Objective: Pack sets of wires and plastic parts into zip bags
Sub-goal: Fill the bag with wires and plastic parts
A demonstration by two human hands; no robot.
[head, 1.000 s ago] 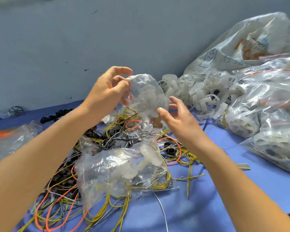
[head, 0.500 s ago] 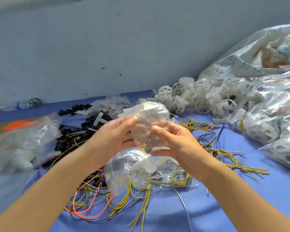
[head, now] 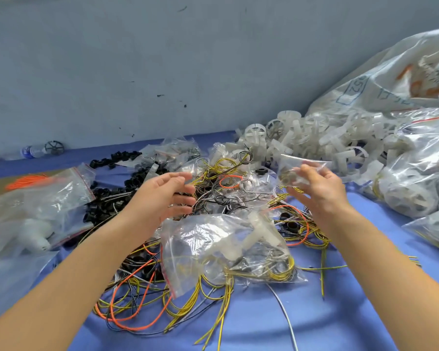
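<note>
Your right hand (head: 319, 191) pinches a small zip bag (head: 293, 168) right of centre, probably light, limp and slippery, so grip near its stiffer zip edge, while your left hand (head: 162, 196) hovers, fingers released, over the tangled wires (head: 221, 198) mid-frame.

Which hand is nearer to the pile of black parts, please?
Left. The left hand hovers just right of the black parts; the right hand is well beyond it, holding a small bag.
</note>
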